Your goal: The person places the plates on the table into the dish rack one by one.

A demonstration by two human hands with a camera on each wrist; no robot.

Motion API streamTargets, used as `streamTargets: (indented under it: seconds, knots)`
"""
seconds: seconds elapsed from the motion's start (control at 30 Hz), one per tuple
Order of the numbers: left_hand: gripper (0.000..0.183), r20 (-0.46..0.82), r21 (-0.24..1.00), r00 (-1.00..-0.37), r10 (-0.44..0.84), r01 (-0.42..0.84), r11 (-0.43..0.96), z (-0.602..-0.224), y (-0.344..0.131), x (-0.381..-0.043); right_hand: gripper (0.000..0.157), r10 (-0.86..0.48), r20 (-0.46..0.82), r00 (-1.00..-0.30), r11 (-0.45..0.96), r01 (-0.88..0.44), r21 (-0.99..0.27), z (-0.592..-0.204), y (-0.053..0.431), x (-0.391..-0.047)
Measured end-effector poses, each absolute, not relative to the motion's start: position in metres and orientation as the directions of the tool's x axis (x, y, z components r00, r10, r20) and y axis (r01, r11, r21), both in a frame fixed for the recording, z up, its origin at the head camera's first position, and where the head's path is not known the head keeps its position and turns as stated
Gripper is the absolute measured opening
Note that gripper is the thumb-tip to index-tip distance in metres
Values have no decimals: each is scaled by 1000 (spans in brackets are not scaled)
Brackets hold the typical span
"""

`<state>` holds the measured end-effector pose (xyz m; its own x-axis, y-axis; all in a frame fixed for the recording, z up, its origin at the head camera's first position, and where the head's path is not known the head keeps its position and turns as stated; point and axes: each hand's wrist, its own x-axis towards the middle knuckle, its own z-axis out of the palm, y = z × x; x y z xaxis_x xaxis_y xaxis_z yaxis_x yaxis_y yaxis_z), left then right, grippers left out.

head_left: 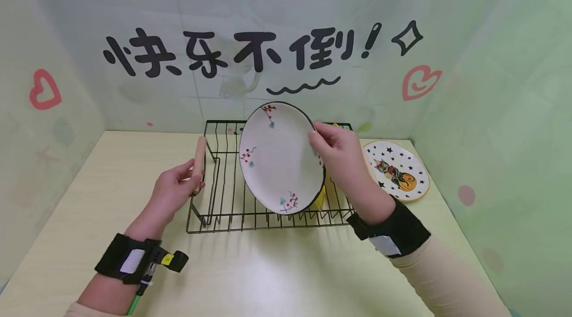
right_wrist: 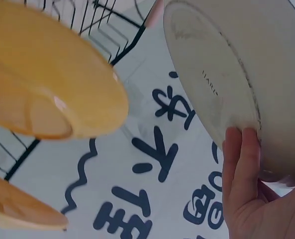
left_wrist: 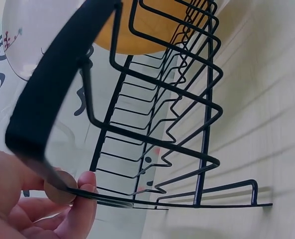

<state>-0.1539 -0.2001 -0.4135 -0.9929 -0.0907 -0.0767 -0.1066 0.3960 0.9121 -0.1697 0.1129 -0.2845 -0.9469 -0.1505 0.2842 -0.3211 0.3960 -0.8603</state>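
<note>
A white plate [head_left: 279, 163] with a dark rim and red-berry sprigs is held up over a black wire dish rack [head_left: 250, 229]. My right hand [head_left: 341, 158] pinches it at its right edge, thumb on the front. In the right wrist view fingers [right_wrist: 244, 159] of that hand press its plain underside. My left hand [head_left: 176, 183] grips the round wooden handle [head_left: 200, 155] at the rack's left end. Yellow-orange dishes [right_wrist: 87, 74] stand in the rack's right part, mostly hidden behind the white plate in the head view.
A white plate [head_left: 395, 170] with stars, a cat and a pumpkin lies on the pale table [head_left: 111, 183] right of the rack. The printed backdrop [head_left: 178, 93] rises close behind the rack, and a green side wall [head_left: 505, 158] stands at the right.
</note>
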Motion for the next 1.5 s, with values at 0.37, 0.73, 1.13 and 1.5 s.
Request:
streamTargets:
  seconds: [0.37, 0.73, 1.13, 1.5]
  knots:
    - [58, -54, 897, -993, -104, -94, 432, -414, -198, -152, 26, -262, 332, -906, 682, -417, -600, -258, 100, -191]
    - [57, -30, 889, -993, -112, -78, 451, -414, -196, -151, 29, -389, 352, -851, 854, -477, -209, -225, 72, -202]
    - [56, -27, 871, -992, -122, -84, 485, -415, -197, -152, 24, -352, 92, -932, 927, -360, -106, -223, 32, -214]
    - [56, -26, 874, -992, -125, -83, 479, -413, -198, -151, 19, -329, 54, -943, 943, -331, -31, -245, 19, -229]
